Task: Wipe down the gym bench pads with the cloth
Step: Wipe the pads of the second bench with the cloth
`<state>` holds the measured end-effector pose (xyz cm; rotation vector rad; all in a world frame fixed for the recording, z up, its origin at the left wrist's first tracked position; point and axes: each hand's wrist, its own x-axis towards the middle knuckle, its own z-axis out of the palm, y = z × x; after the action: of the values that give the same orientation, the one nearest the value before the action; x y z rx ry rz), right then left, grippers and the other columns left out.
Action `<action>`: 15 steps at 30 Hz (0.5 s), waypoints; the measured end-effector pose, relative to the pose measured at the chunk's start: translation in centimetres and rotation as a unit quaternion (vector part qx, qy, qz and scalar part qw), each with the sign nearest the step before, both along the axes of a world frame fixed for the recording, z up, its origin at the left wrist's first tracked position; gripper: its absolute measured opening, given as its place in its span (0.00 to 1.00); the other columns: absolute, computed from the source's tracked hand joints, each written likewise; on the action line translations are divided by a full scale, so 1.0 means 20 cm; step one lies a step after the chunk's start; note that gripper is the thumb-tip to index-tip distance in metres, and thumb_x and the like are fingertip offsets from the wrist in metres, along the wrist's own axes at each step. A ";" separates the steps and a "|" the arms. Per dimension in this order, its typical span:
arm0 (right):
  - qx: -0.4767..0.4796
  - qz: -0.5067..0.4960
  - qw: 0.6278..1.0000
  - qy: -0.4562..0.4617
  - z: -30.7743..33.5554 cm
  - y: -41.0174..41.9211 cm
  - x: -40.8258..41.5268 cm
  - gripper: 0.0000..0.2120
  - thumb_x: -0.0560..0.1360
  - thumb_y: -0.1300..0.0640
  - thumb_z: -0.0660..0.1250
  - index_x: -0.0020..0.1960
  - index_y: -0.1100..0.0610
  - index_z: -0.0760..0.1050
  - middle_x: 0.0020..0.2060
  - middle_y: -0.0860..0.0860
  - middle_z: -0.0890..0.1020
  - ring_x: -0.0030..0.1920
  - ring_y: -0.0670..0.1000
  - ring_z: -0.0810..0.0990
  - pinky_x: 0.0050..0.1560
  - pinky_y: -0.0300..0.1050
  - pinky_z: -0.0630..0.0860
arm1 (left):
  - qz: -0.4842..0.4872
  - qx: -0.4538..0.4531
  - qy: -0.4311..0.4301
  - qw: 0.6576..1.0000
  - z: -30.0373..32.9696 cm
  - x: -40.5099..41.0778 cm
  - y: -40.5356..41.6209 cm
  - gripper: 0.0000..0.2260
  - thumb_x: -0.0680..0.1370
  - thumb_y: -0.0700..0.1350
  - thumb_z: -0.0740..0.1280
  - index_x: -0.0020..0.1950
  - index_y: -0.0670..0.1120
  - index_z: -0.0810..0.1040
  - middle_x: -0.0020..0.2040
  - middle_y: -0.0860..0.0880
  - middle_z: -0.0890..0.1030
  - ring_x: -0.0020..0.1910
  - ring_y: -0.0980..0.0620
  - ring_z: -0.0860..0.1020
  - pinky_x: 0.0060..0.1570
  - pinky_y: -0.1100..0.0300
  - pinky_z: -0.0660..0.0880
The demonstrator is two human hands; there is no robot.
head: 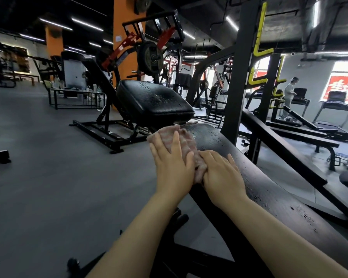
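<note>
Head view. Your left hand [172, 167] lies flat with straight, spread fingers [176, 141] pressing the pink-and-white striped terry cloth [186, 144] onto the long black perforated vinyl back pad [273, 189] of the bench, at the pad's far end and along its left edge. Your right hand [222, 175] rests just beside it, fingers only loosely bent, lying on the bunched near part of the cloth; whether they pinch the fabric you cannot tell from this angle. The two hands touch at the cloth.

The back pad's surface is dark, dotted with perforations, and shows pale flecks and worn patches toward its near end; a sheen marks the area just right of the cloth. Beyond the far end, across a narrow gap, sits the square black padded seat cushion [153, 103], its top speckled with light marks.

Surroundings: grey rubber floor [48, 177], a black upright rack post with yellow hooks [243, 67] to the right, a plate-loaded machine with red arms [149, 55] behind the seat, orange columns [127, 37], treadmills [338, 105] by bright windows, and a person in grey [289, 93] standing there.
</note>
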<state>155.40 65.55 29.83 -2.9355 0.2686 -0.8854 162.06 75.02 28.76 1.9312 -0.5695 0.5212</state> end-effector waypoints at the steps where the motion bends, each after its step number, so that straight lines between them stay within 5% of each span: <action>1: 0.001 -0.001 1.000 0.001 0.00 0.00 0.00 0.30 0.73 0.47 0.39 0.69 0.49 0.67 0.66 0.44 0.71 0.67 0.47 0.68 0.73 0.49 0.47 | 0.008 -0.007 0.008 1.000 0.03 0.04 0.01 0.28 0.79 0.50 0.59 0.77 0.49 0.54 0.76 0.41 0.42 0.75 0.41 0.42 0.74 0.48 0.45; 6: 0.012 -0.010 1.000 0.003 0.01 0.01 -0.01 0.21 0.81 0.53 0.45 0.70 0.52 0.66 0.67 0.46 0.71 0.67 0.49 0.68 0.73 0.51 0.47 | -0.020 -0.106 0.047 0.993 0.09 0.14 0.04 0.24 0.76 0.48 0.63 0.71 0.59 0.64 0.68 0.46 0.66 0.65 0.45 0.68 0.67 0.51 0.64; 10: 0.006 -0.002 1.000 0.026 0.04 0.00 -0.04 0.18 0.82 0.54 0.50 0.71 0.52 0.64 0.68 0.46 0.70 0.67 0.50 0.68 0.73 0.50 0.45 | -0.047 -0.174 0.093 0.979 0.08 0.10 0.05 0.27 0.76 0.50 0.62 0.74 0.59 0.59 0.71 0.44 0.62 0.65 0.47 0.69 0.60 0.62 0.63; 15: 0.020 0.020 0.999 0.016 0.05 -0.01 -0.16 0.17 0.80 0.57 0.54 0.68 0.54 0.68 0.67 0.47 0.71 0.68 0.49 0.67 0.74 0.49 0.47 | -0.056 -0.195 0.127 0.971 0.02 0.01 0.01 0.31 0.79 0.49 0.61 0.77 0.56 0.46 0.73 0.40 0.55 0.65 0.43 0.67 0.62 0.58 0.62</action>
<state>152.13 65.37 30.83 -2.9102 0.2250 -0.8180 162.34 75.16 29.20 1.5504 -0.3762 0.2812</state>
